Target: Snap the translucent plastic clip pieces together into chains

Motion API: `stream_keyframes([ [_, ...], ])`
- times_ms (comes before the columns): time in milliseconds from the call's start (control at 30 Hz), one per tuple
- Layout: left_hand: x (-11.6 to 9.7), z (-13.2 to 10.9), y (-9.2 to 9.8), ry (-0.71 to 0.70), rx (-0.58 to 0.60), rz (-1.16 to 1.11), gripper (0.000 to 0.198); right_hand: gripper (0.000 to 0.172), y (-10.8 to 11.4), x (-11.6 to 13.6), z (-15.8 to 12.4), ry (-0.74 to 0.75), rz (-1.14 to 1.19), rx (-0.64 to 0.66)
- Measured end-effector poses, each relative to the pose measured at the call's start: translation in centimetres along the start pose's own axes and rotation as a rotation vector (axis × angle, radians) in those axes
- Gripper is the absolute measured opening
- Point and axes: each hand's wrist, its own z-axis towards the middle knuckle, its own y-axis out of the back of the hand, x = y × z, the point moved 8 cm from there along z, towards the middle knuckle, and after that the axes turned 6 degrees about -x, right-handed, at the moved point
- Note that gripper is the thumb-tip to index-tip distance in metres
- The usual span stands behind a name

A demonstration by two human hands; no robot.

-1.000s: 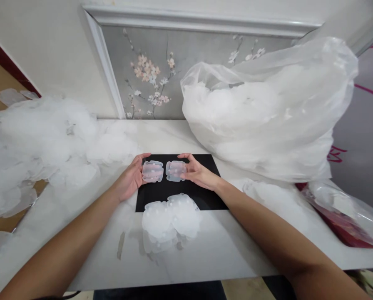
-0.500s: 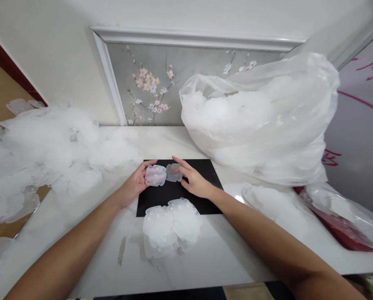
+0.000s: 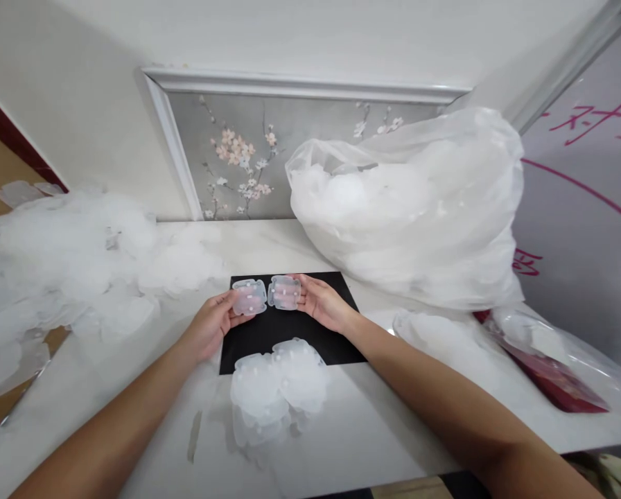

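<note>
Two frosted, see-through plastic pieces with notched edges and small white dots are held side by side above a black mat [image 3: 290, 339]. My left hand [image 3: 214, 322] grips the left plastic piece [image 3: 250, 298] at its outer edge, with fingers showing through from behind. Closed on the right plastic piece [image 3: 283, 292] is my right hand [image 3: 324, 301], its fingers partly behind it. The pieces' inner edges nearly meet; whether they are joined I cannot tell. Nearer to me, a stack of similar plastic pieces [image 3: 279, 388] overlaps the mat's front edge.
A large heap of such pieces [image 3: 71, 256] spreads over the left side. At the back right stands a bulging translucent bag [image 3: 409, 222]. More pieces [image 3: 445, 346] and a clear bag with something red [image 3: 560, 374] lie on the right of the white marbled table [image 3: 362, 430].
My right hand has turned and now holds its piece from the outer edge. Both pieces lie flatter to view, fingers showing behind them. The camera view has shifted slightly.
</note>
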Motion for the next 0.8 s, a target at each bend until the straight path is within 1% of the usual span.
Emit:
stream_keyframes([
  [100,0.27,-0.16,-0.30,0.071,0.006,-0.059,0.030,0.033,-0.24,-0.17,-0.15,-0.030,0.012,0.024],
  [333,0.47,-0.07,-0.35,0.121,0.005,-0.080,0.036,0.036,-0.03,-0.21,-0.06,-0.050,-0.001,0.013],
  [700,0.90,0.20,-0.55,0.109,0.077,-0.084,0.036,0.035,0.25,-0.46,0.19,-0.056,-0.011,0.010],
  [800,0.72,0.18,-0.44,0.089,0.086,-0.066,0.030,0.035,0.30,-0.47,0.24,-0.049,-0.026,0.020],
])
